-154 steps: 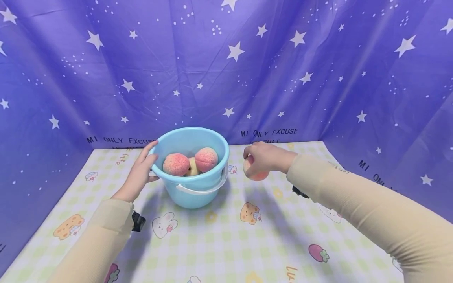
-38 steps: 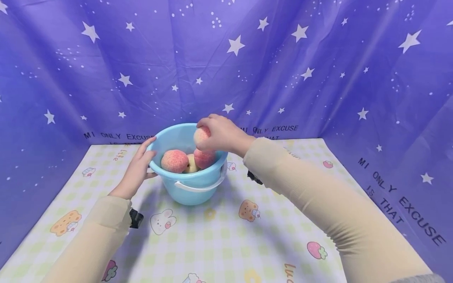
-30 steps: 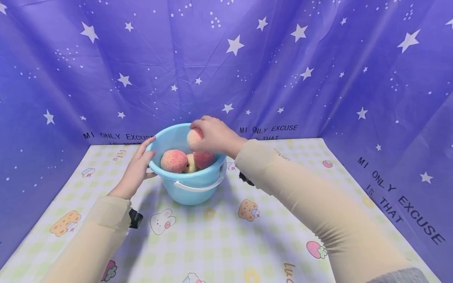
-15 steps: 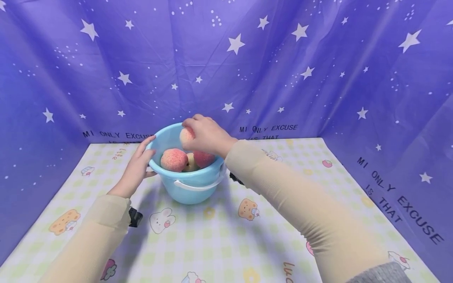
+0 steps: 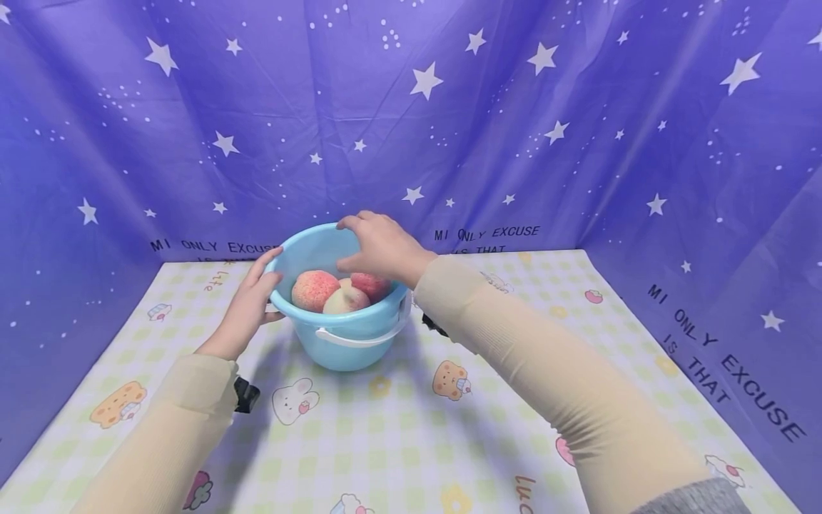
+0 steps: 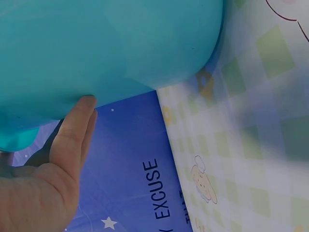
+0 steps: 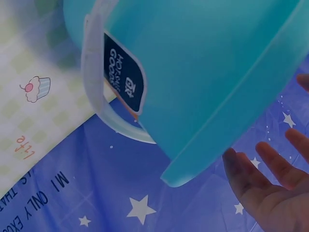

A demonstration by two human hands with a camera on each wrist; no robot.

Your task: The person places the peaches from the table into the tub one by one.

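A light blue bucket [image 5: 343, 350] stands on the table in the head view, with several peaches inside. At the left lies a pink-red peach [image 5: 315, 290]; a pale peach [image 5: 347, 300] sits in front, and a darker red peach [image 5: 370, 286] to the right. Another is mostly hidden behind these. My left hand [image 5: 250, 300] holds the bucket's left rim, and the left wrist view shows straight fingers [image 6: 72, 133] against the outer wall. Over the bucket's right rear rim, my right hand [image 5: 385, 250] is spread and empty, thumb and fingers apart.
The bucket's white handle [image 5: 359, 341] hangs down at the front. A checked cloth [image 5: 398, 442] printed with cartoon figures covers the table. Purple curtains [image 5: 359, 93] with white stars rise at the back and both sides.
Earlier, the right hand carried a peach from right of the bucket to over it. Within the last half second it let go; the pale peach now lies among the others. The left hand stayed put.
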